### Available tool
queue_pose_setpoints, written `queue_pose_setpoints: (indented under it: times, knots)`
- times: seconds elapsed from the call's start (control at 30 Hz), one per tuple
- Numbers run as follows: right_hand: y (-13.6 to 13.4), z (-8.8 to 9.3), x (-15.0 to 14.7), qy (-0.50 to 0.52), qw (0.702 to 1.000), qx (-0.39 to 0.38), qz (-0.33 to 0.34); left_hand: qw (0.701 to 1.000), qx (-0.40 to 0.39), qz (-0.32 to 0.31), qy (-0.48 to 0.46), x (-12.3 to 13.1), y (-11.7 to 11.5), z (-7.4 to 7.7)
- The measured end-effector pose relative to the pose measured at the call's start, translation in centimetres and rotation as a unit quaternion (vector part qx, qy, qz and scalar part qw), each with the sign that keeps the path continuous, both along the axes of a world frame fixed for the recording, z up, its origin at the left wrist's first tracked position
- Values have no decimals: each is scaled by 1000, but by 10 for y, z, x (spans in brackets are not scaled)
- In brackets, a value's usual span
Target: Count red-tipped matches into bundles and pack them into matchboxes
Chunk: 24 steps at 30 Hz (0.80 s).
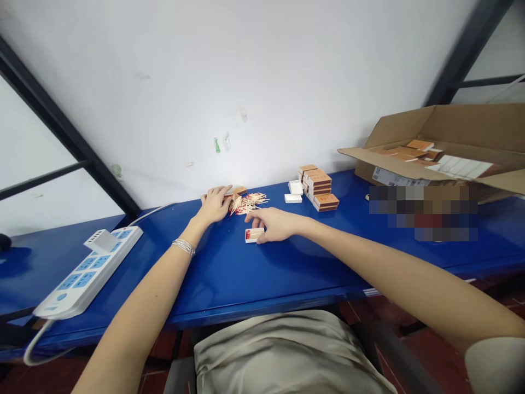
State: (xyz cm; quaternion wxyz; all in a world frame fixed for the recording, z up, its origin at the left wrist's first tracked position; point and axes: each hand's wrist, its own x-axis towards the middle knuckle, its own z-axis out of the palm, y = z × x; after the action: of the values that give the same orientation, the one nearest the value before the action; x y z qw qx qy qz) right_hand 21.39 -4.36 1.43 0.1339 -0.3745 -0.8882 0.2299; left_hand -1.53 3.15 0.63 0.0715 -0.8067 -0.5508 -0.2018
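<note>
A small white matchbox tray (250, 236) holding red-tipped matches lies on the blue table in front of me. My right hand (275, 223) is curled over its right end, thumb at the near side and fingers bent above the far side. Beyond it spreads a loose pile of matches (251, 203) with red heads. At the pile's left edge rests my left hand (215, 205), fingers stretched forward and a bracelet on the wrist. Brown matchbox covers (240, 190) lie against the wall beside those fingers, partly hidden by them.
Stacked brown matchboxes (319, 186) stand right of the pile, with white trays (293, 198) beside them. An open cardboard box (388, 131) with more matchboxes is at the far right. A white power strip (92, 268) lies at left. The blue table (229, 284) ends near my lap.
</note>
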Motion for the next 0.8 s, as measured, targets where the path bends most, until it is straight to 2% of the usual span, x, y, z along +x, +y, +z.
queue_pose_setpoints:
  times: [0.13, 0.2, 0.33, 0.47, 0.6, 0.7, 0.8]
  knots:
    - [1, -1, -1, 0, 1000, 5, -6, 999, 22, 13, 31, -4, -9, 0]
    - [2, -2, 0, -2, 1000, 5, -7, 999, 15, -1, 33, -8, -9, -1]
    - [3, -3, 0, 1, 1000, 4, -7, 999, -6, -49, -4, -17, -3, -4]
    - [1, -1, -1, -4, 1000, -2, -8, 998, -1, -55, -43, -24, 2, -4]
    - [-2, 2, -2, -14, 1000, -7, -5, 999, 7, -3, -35, -27, 6, -7]
    - [-3, 4, -2, -16, 1000, -11, -7, 999, -13, 40, -24, -29, 8, -10]
    - [-2, 4, -2, -13, 1000, -13, -6, 996, -44, 54, -49, -30, 7, -10]
